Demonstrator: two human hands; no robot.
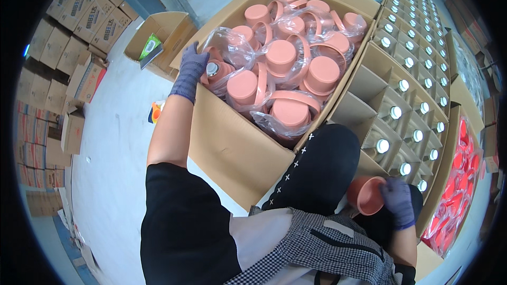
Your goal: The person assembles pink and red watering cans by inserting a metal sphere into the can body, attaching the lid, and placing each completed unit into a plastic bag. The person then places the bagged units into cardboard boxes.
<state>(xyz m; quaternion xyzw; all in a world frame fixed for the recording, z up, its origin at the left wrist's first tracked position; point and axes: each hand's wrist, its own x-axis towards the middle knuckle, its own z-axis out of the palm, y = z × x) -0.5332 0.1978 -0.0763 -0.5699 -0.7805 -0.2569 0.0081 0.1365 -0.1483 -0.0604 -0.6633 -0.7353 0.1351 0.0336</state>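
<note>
My left hand (194,69), in a purple-grey knit glove, is closed at the side of a pink flask (218,74) at the near left corner of a big carton (232,150). That flask shows a silver-topped stopper (212,68) and has no cup over it; the fingers' far side is partly hidden. Several more pink flasks (281,57) with cup tops and loop handles stand in the carton, wrapped in clear plastic. Low on the right, by my knee, my gloved right hand (397,201) grips a pink cup (365,195) by its side, its open mouth facing up.
Right of the flasks stands a divided carton (353,95) of glass bottles (392,113) with white caps. Beyond it lies a carton of red plastic-wrapped pieces (457,184). A small open carton (153,37) is at the left, with stacked cartons (79,13) by the wall.
</note>
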